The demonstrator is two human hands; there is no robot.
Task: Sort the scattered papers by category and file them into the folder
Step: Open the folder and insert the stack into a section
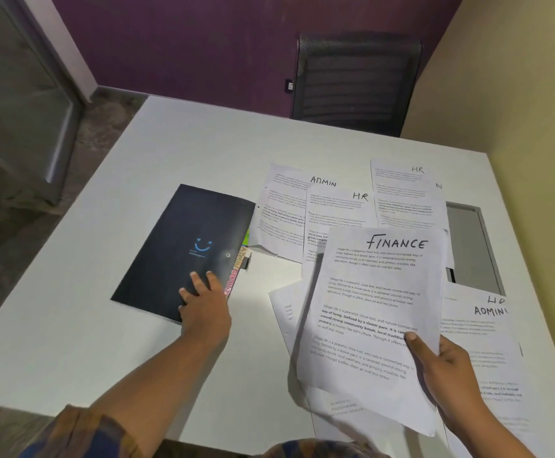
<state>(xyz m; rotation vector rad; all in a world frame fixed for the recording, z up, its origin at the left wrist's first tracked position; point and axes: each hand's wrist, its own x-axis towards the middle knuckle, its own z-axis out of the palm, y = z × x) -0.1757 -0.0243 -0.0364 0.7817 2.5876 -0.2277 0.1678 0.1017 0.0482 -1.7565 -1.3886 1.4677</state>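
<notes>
Closed dark folder flat on the white tabletop, coloured index tabs poking from its right edge. On the folder's near right corner, left hand, palm down, fingers straight and spread, gripping nothing. Right of the folder, lifted clear and tilted, FINANCE sheet, pinched at its near right edge between thumb and fingers of the right hand. Right of the folder and beyond that sheet, overlapping loose papers headed ADMIN and HR; more lying under the held sheet. Beyond the folder, past the tabletop's far edge, black mesh chair.
</notes>
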